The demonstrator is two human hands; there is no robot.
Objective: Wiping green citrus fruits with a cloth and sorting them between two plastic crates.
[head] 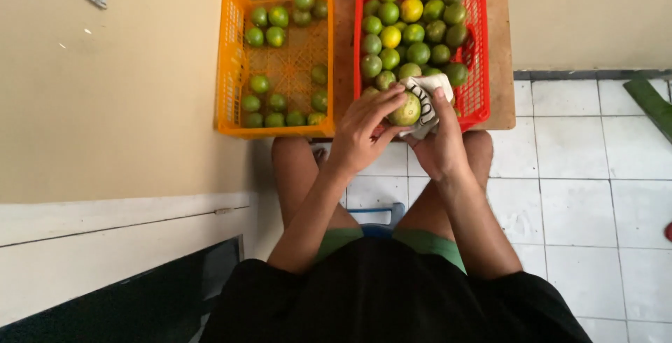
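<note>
Green lime [406, 110] mid-frame: my left hand [360, 133] grips it, right hand [437, 143] apparently wiping, fingers closed on white cloth [423, 98]; I'd rotate it next.

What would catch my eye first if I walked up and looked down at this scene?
Two bright crates of green citrus fruit: a red crate piled full at top centre, and an orange crate beside it, sparsely filled. In front of them, the left hand and right hand hold one fruit against a white cloth.

Yellow-green citrus fruit [406, 111], half wrapped in white cloth [427, 101], over red crate's near edge
</note>
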